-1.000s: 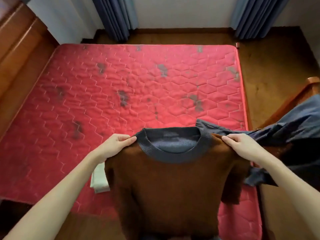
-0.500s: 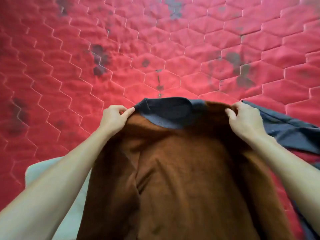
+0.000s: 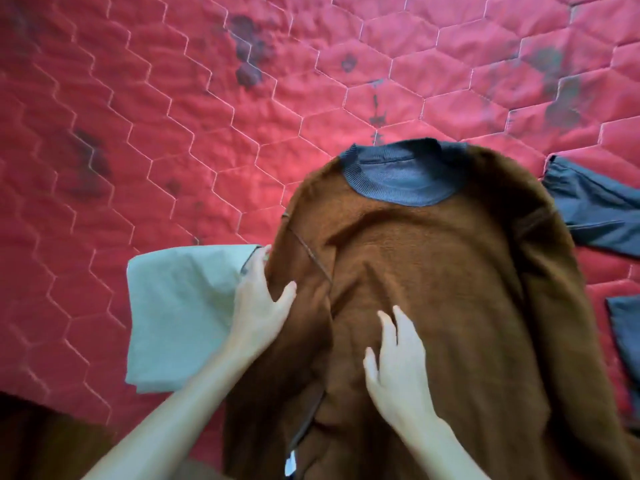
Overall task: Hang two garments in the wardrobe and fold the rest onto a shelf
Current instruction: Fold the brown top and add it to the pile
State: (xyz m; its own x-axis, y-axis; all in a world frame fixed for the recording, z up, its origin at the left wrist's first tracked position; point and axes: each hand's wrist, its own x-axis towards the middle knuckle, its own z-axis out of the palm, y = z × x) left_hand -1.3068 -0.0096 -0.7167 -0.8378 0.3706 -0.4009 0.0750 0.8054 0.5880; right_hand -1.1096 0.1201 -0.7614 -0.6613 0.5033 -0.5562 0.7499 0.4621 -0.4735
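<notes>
Red mattress (image 3: pixel 173 140); brown sweater (image 3: pixel 450 299) hem cut off

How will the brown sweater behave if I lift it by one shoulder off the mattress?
Probably floppy: the brown sweater lies creased and draped on the mattress, so it should sag and unfold. Its thick, fuzzy knit suggests some weight and grip, not slipperiness. Pushed, it would likely bunch rather than slide.

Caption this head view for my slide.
Left hand and right hand rest on a brown sweater spread on a red mattress.
</notes>
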